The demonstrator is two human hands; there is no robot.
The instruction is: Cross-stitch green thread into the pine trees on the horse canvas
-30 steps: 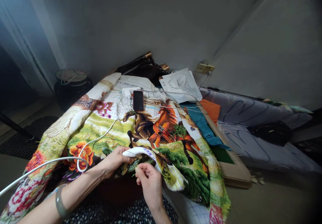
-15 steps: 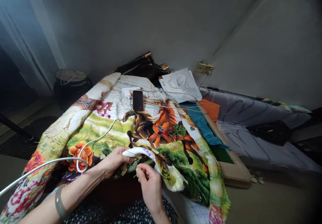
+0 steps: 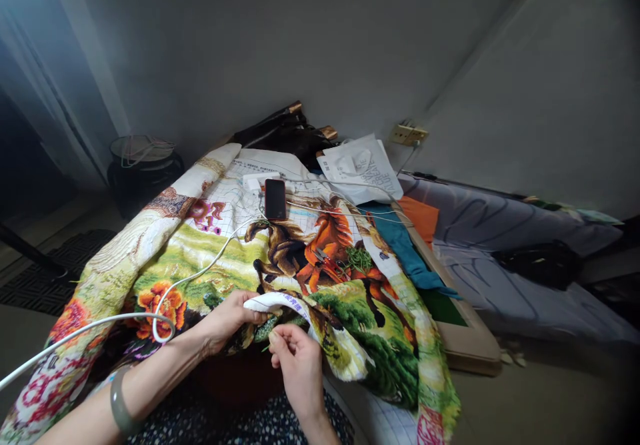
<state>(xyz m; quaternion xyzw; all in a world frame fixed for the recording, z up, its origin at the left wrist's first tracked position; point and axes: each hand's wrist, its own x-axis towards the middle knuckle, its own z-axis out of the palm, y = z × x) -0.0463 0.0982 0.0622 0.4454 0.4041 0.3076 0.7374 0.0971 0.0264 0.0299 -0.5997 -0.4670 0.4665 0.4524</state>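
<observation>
A large embroidery cloth [image 3: 225, 258] with horses, trees and flowers is spread before me, its left and right sides rolled up. My left hand [image 3: 233, 318] is closed on the near edge, which folds over and shows a white printed border [image 3: 283, 300]. Just to the right of it, my right hand [image 3: 297, 358] makes a pinch close under the fold. A bit of green thread [image 3: 266, 348] shows by its fingertips; any needle there is too small to make out. Small red-handled scissors [image 3: 333, 263] lie on the cloth beside a tangle of green thread [image 3: 359, 258].
A phone [image 3: 275, 200] rests on the cloth near a white power strip [image 3: 263, 180]. One white cable [image 3: 215, 262] loops over the left part, near my left forearm. Behind are a white bag [image 3: 357, 168] and teal fabric [image 3: 405, 252]. A wall socket [image 3: 409, 134] is at the back.
My right fingertips have shifted very slightly left under the fold. My left hand keeps its hold on the cloth.
</observation>
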